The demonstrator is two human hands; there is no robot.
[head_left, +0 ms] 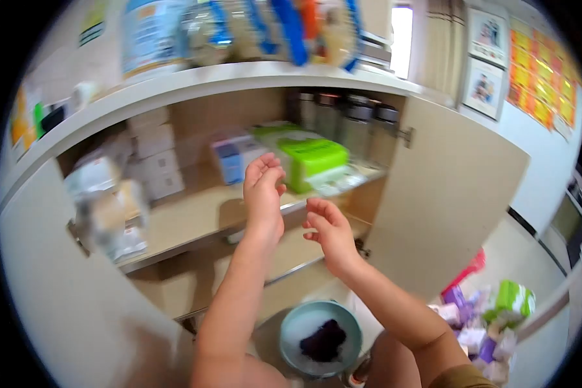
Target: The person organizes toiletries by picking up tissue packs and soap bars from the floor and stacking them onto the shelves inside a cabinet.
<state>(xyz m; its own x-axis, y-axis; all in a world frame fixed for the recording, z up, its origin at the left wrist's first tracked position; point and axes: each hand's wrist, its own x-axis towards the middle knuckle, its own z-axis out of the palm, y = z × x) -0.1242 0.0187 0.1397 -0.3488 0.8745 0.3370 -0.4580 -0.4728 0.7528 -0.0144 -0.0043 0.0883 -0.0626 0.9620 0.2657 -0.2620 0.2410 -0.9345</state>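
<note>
My left hand is raised in front of an open cabinet, its fingers loosely bent and nothing visible in them. Lower and to the right, my right hand hovers before the shelf edge, fingers curled but apart, also holding nothing I can see. Nearest to both is a green soft pack, perhaps tissues, lying on the upper shelf. Left of the pack stands a blue and white box. Below my hands, a pale teal basin holds water and a dark purple cloth.
White boxes and blurred packets fill the shelf's left; lidded jars stand at right. Cabinet doors swing out on both sides. Mixed packs lie on the floor at right. Bags sit on the countertop.
</note>
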